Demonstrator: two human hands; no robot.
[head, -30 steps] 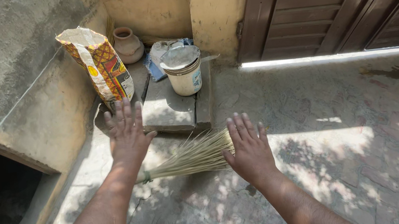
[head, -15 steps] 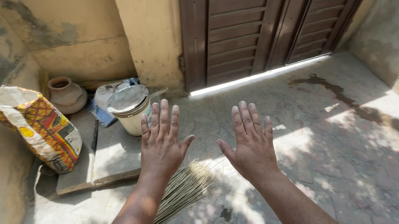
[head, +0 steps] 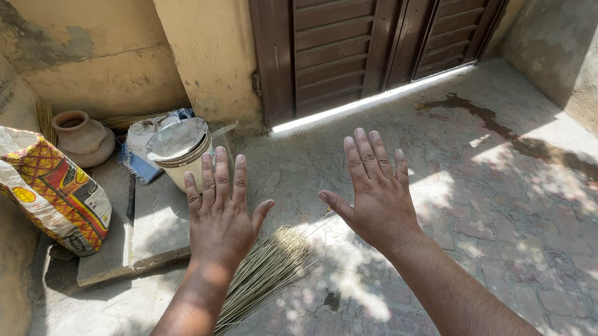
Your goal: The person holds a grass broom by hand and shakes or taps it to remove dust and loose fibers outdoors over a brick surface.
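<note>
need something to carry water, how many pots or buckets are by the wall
2: a clay pot in the corner behind the patterned sack, and a pale lidded bucket on the slab beyond the left hand. More may hide behind them.

I hold both arms extended forward, side by side. My left hand [head: 222,219] and right hand [head: 375,200] are flat, palms down, all 5 fingers spread, holding nothing.

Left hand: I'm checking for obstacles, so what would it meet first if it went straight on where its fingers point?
Likely the lidded bucket just beyond the left hand; depth is unclear, so it might pass above.
</note>
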